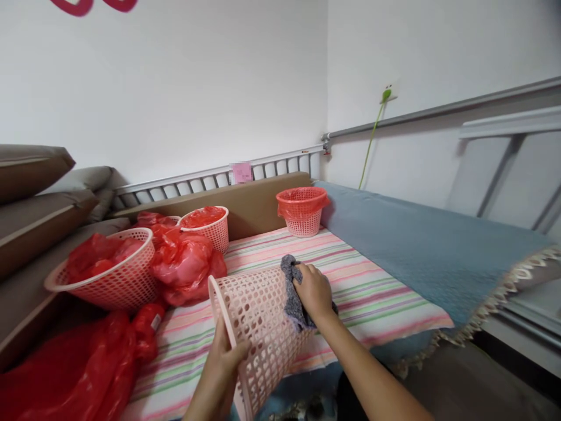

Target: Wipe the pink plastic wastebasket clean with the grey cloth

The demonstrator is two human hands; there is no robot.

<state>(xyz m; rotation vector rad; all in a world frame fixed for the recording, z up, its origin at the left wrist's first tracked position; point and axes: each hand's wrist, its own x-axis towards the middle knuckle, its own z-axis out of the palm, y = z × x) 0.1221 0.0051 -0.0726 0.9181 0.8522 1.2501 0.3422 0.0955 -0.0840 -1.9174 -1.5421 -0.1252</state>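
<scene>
A pink perforated basket [263, 316] lies tilted on its side over the front of the striped cloth [372, 292], its open rim toward the lower left. My left hand [223, 356] grips that rim, with the thumb on the outside and the fingers partly hidden within. My right hand [313, 289] holds a crumpled grey cloth [295, 292] against the basket's outer side, close to its base.
Left stand pink baskets [118, 275] [214, 231] holding red plastic bags, beside loose red bags [188, 263] and stacked cushions [39, 216]. A red-lined basket [303, 225] stands at the back. Blue padding [416, 234] runs along the right.
</scene>
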